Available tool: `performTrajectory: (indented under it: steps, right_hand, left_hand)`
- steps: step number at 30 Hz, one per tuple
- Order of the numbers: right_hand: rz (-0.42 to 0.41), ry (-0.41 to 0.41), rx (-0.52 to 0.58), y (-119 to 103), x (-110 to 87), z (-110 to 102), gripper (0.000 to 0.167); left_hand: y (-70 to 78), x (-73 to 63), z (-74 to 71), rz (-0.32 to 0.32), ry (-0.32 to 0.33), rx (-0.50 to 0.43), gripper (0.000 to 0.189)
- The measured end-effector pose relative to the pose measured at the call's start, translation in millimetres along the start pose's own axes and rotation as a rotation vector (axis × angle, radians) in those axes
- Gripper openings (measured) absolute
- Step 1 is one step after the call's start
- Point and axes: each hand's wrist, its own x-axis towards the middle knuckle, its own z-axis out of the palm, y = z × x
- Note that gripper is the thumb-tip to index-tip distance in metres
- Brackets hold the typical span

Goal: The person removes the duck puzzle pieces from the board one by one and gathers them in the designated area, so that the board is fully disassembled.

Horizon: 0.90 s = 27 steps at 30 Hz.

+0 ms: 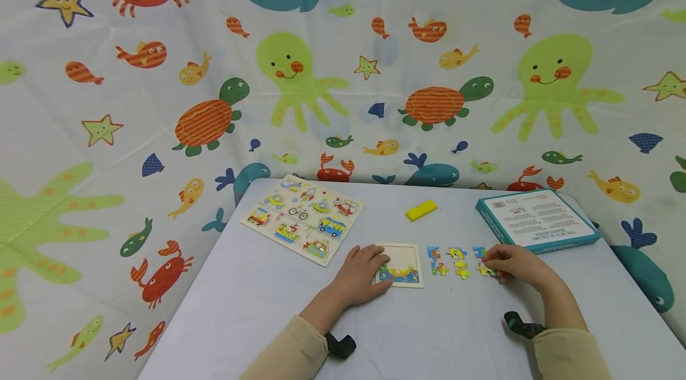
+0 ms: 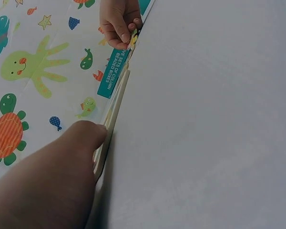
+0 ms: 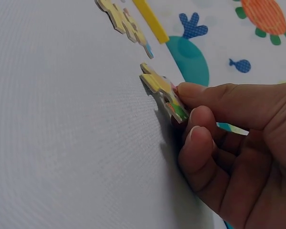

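Observation:
My left hand (image 1: 361,276) rests on the left side of a small wooden puzzle tray (image 1: 401,254), thumb at its lower edge and fingers over its upper left part. Joined pieces in blue, green and yellow fill the bottom of the tray. To its right, loose jigsaw pieces lie in short columns, among them a yellow piece (image 1: 462,274). At the rightmost column, my right hand (image 1: 517,264) pinches a puzzle piece (image 3: 175,109) with a green patch between thumb and fingers, low over the table. In the left wrist view, the left thumb (image 2: 93,133) lies against the tray's edge.
A peg board (image 1: 300,219) with vehicle pictures lies at the back left of the white table (image 1: 445,332). A yellow block (image 1: 421,210) sits behind the loose pieces, and a teal-edged box (image 1: 536,222) at the back right. Patterned cloth (image 1: 332,82) hangs behind the table.

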Motion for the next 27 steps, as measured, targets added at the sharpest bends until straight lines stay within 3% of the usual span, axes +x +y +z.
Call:
performTrajectory:
  steps: [11, 17, 27]
  right_hand:
    - [-0.002, 0.016, -0.051, -1.8, -0.8, -0.2, 0.028]
    - [0.013, 0.030, -0.058, -4.0, -1.8, -0.4, 0.031]
    - [-0.017, 0.025, -0.104, -24.3, -3.2, 2.3, 0.032]
  left_hand:
    - [-4.3, 2.0, 0.9, -0.054, -0.055, -0.046, 0.058]
    - [-11.3, 2.6, 1.0, -0.054, -0.089, -0.049, 0.065]
    - [-15.3, 2.0, 3.1, -0.048, -0.081, -0.034, 0.073]
